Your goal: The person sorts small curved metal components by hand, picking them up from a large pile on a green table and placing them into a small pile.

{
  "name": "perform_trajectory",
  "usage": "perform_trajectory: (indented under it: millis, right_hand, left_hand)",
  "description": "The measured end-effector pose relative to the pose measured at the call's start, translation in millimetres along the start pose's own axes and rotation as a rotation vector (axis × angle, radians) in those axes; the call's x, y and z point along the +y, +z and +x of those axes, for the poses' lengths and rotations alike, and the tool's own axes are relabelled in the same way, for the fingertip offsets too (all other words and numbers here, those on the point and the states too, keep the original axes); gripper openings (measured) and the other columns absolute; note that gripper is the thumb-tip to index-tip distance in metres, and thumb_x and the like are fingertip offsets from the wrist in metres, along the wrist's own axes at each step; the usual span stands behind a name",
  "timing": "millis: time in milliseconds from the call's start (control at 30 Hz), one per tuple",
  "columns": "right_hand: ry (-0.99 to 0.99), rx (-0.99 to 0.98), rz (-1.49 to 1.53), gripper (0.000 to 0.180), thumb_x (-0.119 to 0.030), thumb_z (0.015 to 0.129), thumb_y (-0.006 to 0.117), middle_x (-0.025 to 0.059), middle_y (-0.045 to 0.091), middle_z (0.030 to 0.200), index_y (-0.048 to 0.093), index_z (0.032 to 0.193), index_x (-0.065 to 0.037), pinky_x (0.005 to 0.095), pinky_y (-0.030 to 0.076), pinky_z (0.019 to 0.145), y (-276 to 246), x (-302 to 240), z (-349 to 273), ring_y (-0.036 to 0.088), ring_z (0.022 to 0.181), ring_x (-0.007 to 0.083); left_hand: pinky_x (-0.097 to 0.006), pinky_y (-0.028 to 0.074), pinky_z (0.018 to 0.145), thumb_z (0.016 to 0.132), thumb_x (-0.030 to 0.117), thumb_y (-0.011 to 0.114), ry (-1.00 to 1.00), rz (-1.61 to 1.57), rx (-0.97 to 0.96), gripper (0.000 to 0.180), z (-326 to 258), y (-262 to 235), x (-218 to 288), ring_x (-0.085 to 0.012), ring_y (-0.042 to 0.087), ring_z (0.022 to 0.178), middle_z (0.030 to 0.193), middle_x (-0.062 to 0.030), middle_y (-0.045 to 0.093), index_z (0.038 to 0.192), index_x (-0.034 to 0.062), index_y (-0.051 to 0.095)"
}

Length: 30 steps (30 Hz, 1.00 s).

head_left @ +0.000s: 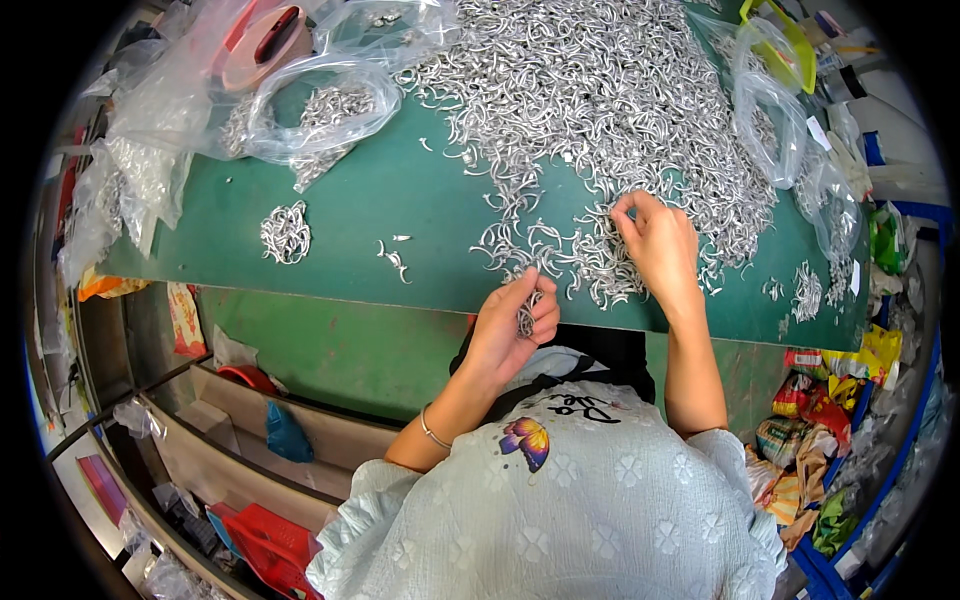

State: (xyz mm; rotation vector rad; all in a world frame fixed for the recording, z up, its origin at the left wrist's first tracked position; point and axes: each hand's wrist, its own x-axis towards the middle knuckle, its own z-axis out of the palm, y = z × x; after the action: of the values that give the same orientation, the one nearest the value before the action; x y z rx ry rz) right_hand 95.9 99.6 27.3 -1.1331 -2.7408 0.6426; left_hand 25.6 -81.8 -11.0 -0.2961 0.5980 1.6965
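Note:
A large heap of small curved silvery metal pieces [590, 90] spreads over the green tabletop [380, 200], thinning toward the near edge. My left hand [512, 322] is at that edge, its fingers curled round a small bunch of the metal pieces [526, 318]. Over the near side of the heap, my right hand [657, 238] has its thumb and fingertips pinched together. Whatever lies between those fingertips is too small or hidden to make out. A small separate pile of the pieces [286, 234] sits to the left, with a few loose ones [394, 257] beside it.
An open clear plastic bag [325, 115] of pieces lies at the back left, near a pink container [262, 50]. More clear bags [770, 110] and a yellow-green tray [785, 45] flank the heap's right side. Small piles [806, 292] lie at the right edge. Wooden shelving [240, 440] stands below left.

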Motion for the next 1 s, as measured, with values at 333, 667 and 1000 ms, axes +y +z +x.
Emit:
perform_trajectory:
  millis: [333, 667, 1000]
  right_hand:
    - [-0.088, -0.001, 0.037, 0.011, -0.017, 0.074, 0.065, 0.0099, 0.055, 0.052, 0.060, 0.078, -0.008, 0.0385, 0.041, 0.047, 17, 2, 1, 0.056, 0.051, 0.0292]
    - [-0.130, -0.289, 0.507, 0.006, -0.008, 0.077, 0.063, -0.0040, 0.030, 0.048, 0.062, 0.079, -0.003, 0.0242, 0.025, 0.042, 6, -18, -18, 0.027, 0.047, 0.0042]
    - [-0.141, -0.038, -0.024, 0.012, -0.019, 0.076, 0.064, 0.0139, 0.058, 0.058, 0.058, 0.077, -0.008, 0.0421, 0.043, 0.050, 26, 0, 1, 0.058, 0.056, 0.0340]
  left_hand:
    - [-0.022, 0.030, 0.047, 0.094, 0.027, 0.042, 0.006, 0.020, 0.003, 0.028, 0, 1, 0, -0.0099, 0.036, 0.055, 0.063, -0.0005, 0.038, 0.088, 0.0022, 0.054]
    - [-0.035, 0.047, 0.085, 0.093, 0.027, 0.043, 0.055, -0.108, -0.244, 0.034, 13, -16, -4, -0.0222, 0.057, 0.094, 0.100, -0.0124, 0.058, 0.108, -0.0021, 0.052]
    - [-0.034, 0.049, 0.080, 0.092, 0.026, 0.044, 0.074, 0.038, 0.042, 0.031, 2, 5, -1, -0.0201, 0.055, 0.081, 0.082, -0.0079, 0.055, 0.107, -0.0003, 0.053]
